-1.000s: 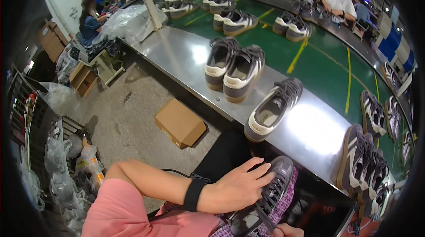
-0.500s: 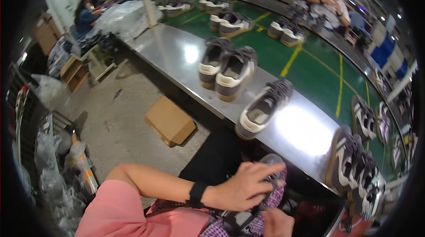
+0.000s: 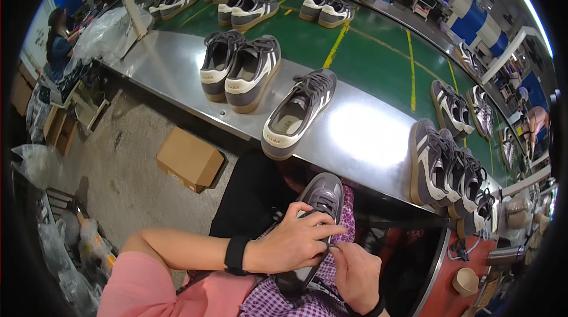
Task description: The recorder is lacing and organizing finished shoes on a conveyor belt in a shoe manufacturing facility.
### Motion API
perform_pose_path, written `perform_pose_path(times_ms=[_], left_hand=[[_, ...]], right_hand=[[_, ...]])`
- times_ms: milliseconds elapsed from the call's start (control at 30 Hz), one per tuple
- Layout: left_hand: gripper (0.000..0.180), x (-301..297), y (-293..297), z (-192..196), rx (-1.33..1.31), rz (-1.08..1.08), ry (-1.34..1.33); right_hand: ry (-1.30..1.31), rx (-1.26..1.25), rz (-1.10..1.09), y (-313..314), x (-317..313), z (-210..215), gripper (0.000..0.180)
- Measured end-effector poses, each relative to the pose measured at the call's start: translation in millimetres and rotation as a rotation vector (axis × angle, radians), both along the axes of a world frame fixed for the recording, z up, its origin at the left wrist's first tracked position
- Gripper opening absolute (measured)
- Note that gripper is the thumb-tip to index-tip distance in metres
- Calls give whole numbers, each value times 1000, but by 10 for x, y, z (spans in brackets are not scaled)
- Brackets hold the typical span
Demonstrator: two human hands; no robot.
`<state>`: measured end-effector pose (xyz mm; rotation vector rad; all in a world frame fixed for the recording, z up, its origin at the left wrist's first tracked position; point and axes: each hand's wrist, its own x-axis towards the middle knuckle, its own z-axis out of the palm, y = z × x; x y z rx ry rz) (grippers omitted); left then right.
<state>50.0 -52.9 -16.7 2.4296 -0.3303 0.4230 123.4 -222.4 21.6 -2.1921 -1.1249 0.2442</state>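
Observation:
A dark grey shoe (image 3: 323,188) lies in my lap, its toe toward the metal ledge. Across its lacing sits my left hand (image 3: 296,240), some fingers bent at the lace and one finger stretched to the right. My right hand (image 3: 357,272) is closed in a pinch on the dark shoelace beside the left fingertips. Much of the shoe's opening and heel is hidden under my left hand. On the ledge ahead stands a single grey shoe (image 3: 300,113) with white stripes and a white heel patch. To its left is a matching pair (image 3: 251,77).
The metal ledge (image 3: 171,59) borders a green conveyor belt (image 3: 378,56) carrying more pairs. Several shoes (image 3: 444,166) stand bunched at the ledge's right end. A cardboard box (image 3: 189,158) is on the floor at left. A red surface (image 3: 449,275) holds a small bowl (image 3: 465,281). Other people are at the far side.
The view has shifted, so the ledge and shoes appear farther left and higher. My left fingers have come down from a spread pose onto the lacing; my right hand now pinches the lace.

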Motion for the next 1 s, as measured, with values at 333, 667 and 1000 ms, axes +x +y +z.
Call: perform_pose_path(times_ms=[333, 667, 1000], left_hand=[[23, 262, 699, 473, -57, 73, -6], [63, 635, 1163, -12, 319, 252, 57], [61, 376, 722, 215, 445, 125, 260]], right_hand=[[247, -114, -16, -79, -302, -673, 95], [131, 220, -230, -97, -104, -522, 80], [162, 300, -203, 681, 858, -807, 58]])
